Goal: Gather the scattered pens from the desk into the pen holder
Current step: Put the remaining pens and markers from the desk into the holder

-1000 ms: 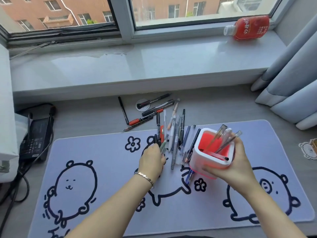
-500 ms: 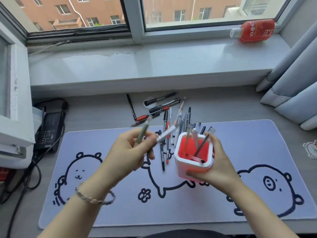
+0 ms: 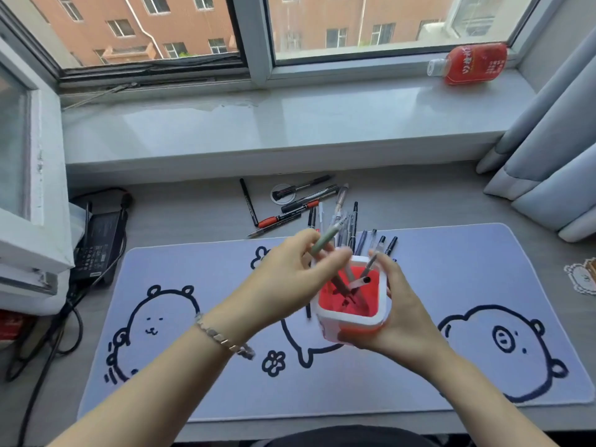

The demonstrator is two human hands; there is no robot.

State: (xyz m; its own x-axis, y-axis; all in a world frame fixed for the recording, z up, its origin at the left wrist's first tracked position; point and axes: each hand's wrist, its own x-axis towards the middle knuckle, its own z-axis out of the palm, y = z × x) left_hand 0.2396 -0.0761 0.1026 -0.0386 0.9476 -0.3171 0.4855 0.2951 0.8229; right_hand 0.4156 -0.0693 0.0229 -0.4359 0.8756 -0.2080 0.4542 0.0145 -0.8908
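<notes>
Above the desk mat (image 3: 451, 253), a pen holder (image 3: 350, 317) is gripped by the right hand (image 3: 403, 321) — a green pen (image 3: 325, 238) is pinched by the left hand (image 3: 290, 279), tip inside; more pens (image 3: 303, 204) lie at twelve o'clock.

L hand (image 3: 287, 279) w/ green pen (image 3: 325, 239) over pen holder (image 3: 350, 321), R hand (image 3: 400, 314) gripping it

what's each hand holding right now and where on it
The left hand pinches a green pen near its lower end, at the holder's mouth. The right hand grips the pen holder around its right side and base.
</notes>
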